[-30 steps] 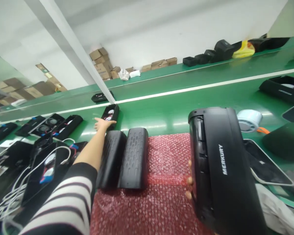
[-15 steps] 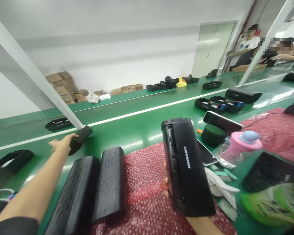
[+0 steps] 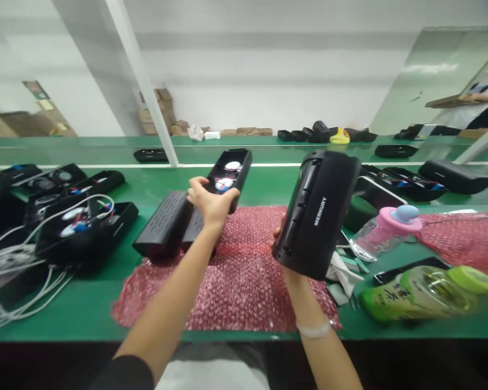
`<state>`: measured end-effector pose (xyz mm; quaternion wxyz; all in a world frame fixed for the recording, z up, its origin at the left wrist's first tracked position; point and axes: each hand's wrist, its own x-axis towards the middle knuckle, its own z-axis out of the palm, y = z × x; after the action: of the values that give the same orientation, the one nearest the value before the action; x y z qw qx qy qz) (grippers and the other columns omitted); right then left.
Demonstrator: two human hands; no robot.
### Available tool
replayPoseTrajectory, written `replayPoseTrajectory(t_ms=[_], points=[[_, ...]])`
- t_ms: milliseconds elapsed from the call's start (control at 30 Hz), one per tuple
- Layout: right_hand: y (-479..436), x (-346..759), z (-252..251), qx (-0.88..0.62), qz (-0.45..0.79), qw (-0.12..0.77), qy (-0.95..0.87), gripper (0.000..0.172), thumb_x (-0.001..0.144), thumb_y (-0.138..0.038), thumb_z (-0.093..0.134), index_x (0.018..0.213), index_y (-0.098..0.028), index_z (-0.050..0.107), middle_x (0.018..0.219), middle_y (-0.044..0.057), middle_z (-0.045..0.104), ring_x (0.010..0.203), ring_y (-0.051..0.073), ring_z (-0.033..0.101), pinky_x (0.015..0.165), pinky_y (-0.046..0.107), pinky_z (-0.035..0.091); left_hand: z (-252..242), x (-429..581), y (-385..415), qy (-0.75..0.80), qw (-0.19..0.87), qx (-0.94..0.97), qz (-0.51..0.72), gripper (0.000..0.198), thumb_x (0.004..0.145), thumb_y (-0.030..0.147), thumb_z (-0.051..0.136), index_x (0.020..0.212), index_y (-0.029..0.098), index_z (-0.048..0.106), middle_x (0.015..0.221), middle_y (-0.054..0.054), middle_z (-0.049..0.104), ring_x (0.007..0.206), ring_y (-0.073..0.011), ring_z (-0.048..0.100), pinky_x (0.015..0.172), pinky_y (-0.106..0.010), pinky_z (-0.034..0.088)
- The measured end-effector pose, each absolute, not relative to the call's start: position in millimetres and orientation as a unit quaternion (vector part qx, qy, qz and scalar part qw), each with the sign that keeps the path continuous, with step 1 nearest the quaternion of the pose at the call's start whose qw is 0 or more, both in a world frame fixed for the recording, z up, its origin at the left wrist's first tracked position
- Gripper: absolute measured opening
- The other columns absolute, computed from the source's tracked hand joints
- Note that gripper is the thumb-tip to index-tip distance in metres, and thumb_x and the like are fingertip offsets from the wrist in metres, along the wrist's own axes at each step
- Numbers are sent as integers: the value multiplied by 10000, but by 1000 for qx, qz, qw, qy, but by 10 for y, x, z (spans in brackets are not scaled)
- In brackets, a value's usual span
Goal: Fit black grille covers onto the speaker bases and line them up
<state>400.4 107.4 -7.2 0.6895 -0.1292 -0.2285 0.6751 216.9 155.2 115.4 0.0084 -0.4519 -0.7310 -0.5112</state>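
Green bench (image 3: 89, 317) runs under both grips, before a white wall. I have the left hand (image 3: 211, 203) pinching an open black case (image 3: 243, 176) at its near end, thumb opposite fingers; round white discs and red and blue wires sit inside. My right hand (image 3: 281, 230), at the right, clasps a black MERKURY shell (image 3: 321, 216) from behind. Half a second ago the case was out beside the post (image 3: 144, 81); now I have it nearer the shell, its open face showing.
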Motion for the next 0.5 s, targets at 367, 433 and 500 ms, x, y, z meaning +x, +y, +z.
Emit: replayPoseTrajectory(t_ms=[367, 433, 500], points=[[1005, 4067, -17, -68, 652, 718, -233, 343, 818, -430, 473, 1116, -389, 638, 1360, -71, 508, 963, 162, 612, 657, 280, 483, 313, 2789, 995, -730, 7, -470, -496, 540, 512, 338, 736, 903, 226, 382, 1047, -77, 429, 1031, -272, 401, 893, -384, 389], [1019, 4072, -22, -72, 654, 717, -231, 354, 817, -424, 458, 1122, -394, 635, 1370, -74, 497, 957, 161, 612, 644, 275, 481, 199, 2790, 971, -735, 7, -469, -490, 521, 525, 342, 731, 903, 221, 395, 1053, -84, 433, 1028, -277, 405, 896, -394, 388], [1027, 4073, -33, -78, 655, 715, -234, 365, 826, -433, 433, 1129, -388, 632, 1385, -74, 479, 939, 150, 612, 634, 266, 485, 77, 2784, 946, -733, 2, -479, -482, 504, 532, 325, 732, 906, 213, 413, 1070, -92, 443, 1044, -281, 409, 926, -400, 378]])
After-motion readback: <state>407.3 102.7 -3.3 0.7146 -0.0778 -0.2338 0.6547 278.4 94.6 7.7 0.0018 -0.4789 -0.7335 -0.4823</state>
